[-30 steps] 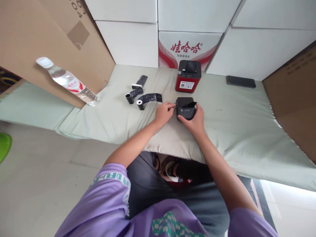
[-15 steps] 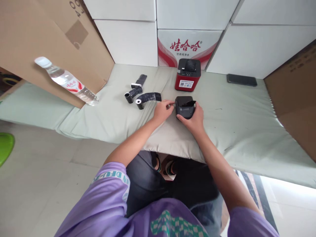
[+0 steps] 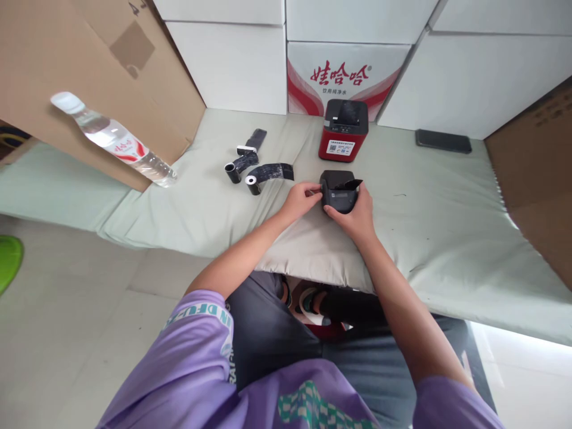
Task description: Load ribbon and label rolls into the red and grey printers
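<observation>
Left grip [image 3: 300, 201]: fingertips pinched at left side of small black printer [image 3: 340, 190], as if working latch or paper edge. Right grip [image 3: 355, 213] wraps printer's near right side, steadying it near front edge of pale green mat [image 3: 447, 238]. Lid looks raised.

Left: water bottle [image 3: 111, 138] leans on cardboard [image 3: 89, 77]. Black rolls [image 3: 254, 173] lie just left of hands, within reach. Red printer [image 3: 343, 130] behind, phone [image 3: 443, 141] at far right edge.
</observation>
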Available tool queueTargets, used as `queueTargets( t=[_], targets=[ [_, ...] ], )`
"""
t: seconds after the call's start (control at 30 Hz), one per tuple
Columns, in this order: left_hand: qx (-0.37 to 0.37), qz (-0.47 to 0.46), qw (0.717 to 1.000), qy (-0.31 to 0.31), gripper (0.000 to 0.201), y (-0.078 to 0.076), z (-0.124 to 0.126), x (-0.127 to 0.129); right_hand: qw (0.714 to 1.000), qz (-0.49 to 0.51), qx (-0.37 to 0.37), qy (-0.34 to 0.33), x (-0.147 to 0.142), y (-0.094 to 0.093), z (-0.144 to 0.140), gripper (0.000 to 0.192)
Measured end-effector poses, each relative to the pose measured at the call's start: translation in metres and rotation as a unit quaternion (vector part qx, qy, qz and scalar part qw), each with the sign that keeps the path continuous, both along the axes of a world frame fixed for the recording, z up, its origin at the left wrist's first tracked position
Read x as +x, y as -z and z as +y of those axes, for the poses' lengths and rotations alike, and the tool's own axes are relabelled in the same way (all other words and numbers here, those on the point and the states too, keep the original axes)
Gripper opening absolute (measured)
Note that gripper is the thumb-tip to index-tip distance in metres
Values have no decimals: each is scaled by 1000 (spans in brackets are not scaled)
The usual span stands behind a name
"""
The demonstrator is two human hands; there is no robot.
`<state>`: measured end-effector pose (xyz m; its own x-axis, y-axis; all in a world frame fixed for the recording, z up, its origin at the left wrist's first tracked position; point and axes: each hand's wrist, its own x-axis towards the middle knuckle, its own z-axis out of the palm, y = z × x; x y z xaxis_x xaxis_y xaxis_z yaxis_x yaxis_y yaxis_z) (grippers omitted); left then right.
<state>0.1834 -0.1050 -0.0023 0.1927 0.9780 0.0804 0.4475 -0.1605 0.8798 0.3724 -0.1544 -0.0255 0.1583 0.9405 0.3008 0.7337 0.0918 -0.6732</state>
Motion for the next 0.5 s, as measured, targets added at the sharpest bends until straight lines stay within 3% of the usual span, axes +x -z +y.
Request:
queueTargets(
  t=[0.33,0.5],
  targets=[
    [93,183,978,24,32,-9,-19,-4,1000,-24,4,5,3,1,2,117],
    [76,136,988,18,33,-9,-14,-4,1000,-25,2,1,3,1,2,113]
  ],
)
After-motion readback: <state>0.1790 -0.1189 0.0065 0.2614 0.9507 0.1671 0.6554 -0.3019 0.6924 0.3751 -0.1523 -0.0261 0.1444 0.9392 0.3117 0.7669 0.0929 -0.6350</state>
